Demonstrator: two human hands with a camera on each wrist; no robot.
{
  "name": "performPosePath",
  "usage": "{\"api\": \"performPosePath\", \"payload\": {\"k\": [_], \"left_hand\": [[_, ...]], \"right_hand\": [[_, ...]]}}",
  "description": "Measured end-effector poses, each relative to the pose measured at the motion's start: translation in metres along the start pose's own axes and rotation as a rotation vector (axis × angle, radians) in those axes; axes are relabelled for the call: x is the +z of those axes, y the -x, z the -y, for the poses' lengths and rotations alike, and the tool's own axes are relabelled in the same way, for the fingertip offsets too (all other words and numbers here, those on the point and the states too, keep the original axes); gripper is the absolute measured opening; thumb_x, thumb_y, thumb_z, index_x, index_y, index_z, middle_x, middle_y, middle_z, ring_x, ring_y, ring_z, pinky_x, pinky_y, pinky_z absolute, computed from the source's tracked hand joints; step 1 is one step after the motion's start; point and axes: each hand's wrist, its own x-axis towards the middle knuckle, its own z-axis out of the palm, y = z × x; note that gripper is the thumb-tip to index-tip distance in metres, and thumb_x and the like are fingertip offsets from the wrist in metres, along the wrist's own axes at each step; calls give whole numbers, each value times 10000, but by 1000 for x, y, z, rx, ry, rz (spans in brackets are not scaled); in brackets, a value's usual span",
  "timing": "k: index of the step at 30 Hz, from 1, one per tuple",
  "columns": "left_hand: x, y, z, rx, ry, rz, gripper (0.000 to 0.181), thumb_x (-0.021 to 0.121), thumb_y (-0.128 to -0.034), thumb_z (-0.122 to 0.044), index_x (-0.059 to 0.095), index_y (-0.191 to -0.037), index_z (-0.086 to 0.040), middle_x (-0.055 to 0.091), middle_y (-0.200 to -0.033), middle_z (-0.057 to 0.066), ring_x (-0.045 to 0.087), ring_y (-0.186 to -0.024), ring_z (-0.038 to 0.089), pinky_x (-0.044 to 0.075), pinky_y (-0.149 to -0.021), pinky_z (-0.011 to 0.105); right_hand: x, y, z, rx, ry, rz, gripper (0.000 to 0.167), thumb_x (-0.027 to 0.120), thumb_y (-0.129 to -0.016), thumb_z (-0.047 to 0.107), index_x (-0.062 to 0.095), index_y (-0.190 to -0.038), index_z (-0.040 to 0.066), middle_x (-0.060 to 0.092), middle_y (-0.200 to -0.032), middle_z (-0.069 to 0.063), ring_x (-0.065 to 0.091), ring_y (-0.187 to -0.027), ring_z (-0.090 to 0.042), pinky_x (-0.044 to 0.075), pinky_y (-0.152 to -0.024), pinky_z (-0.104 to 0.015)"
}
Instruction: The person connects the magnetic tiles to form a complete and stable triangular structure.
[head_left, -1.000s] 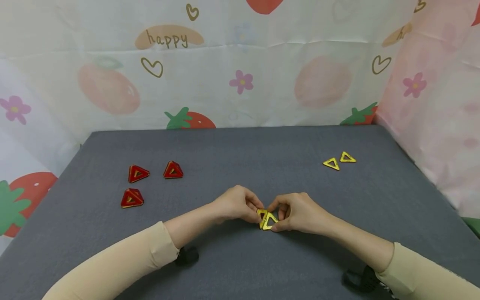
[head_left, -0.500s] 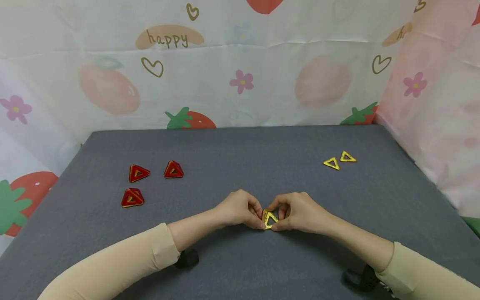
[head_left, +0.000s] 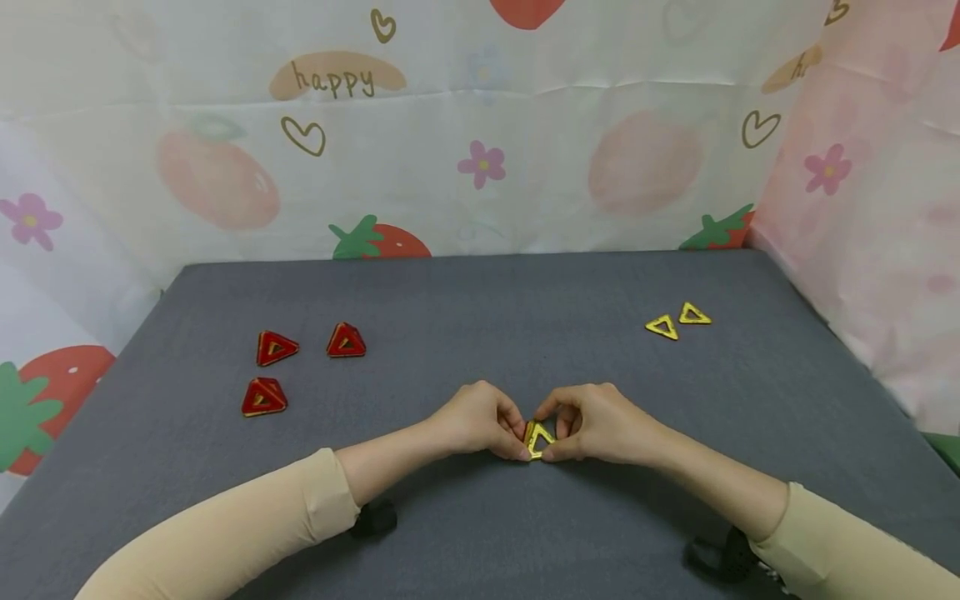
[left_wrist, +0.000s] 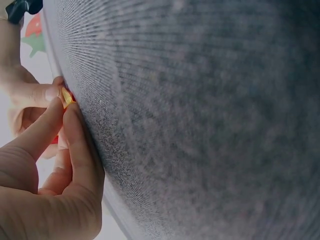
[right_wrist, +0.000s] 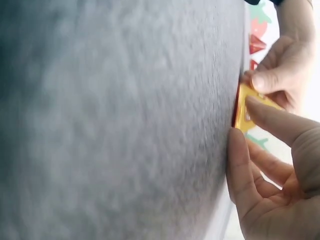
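Observation:
Near the middle of the table in the head view, both hands hold a small yellow triangular magnetic tile piece [head_left: 536,455]. The left hand [head_left: 476,421] pinches its left side with thumb and fingertips. On the right side, the thumb and index finger of the right hand [head_left: 607,425] grip it. A red strip [right_wrist: 235,107] shows along the yellow piece's lower edge in the right wrist view. The fingers hide much of the piece, so its full shape cannot be told. In the left wrist view only a bit of yellow [left_wrist: 67,96] shows between fingertips.
Red triangular pyramid pieces lie at the left: one [head_left: 356,335] near the back, a second [head_left: 266,343] beside it, and a third [head_left: 264,385] closer. Two flat yellow triangle tiles [head_left: 694,320] lie at the back right. A printed curtain [head_left: 540,217] borders the grey table [head_left: 480,308].
The left hand has moved slightly right and nearer, covering more of the yellow piece's left side. The right hand stays almost still. Over the last half second little differs.

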Motion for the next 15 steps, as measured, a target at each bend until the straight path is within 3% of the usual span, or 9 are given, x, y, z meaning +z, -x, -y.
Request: {"api": "performPosePath", "payload": {"k": [5, 15], "left_hand": [[0, 0, 0, -3, 16, -2, 146, 869, -729, -105, 758, -810, -57, 752, -716, 54, 657, -580, 46, 509, -556, 197], [0, 2, -2, -19, 8, -3, 145, 869, -729, -105, 753, -806, -64, 749, -710, 45, 648, -576, 43, 501, -553, 191]], "right_hand": [[-13, 0, -3, 15, 12, -23, 346, 820, -803, 293, 702, -1097, 152, 688, -761, 54, 624, -603, -81, 487, -540, -244], [-60, -2, -32, 119, 30, -206, 313, 757, -874, 249, 694, -1140, 97, 709, -876, -38, 684, -714, -159, 561, -648, -298]]}}
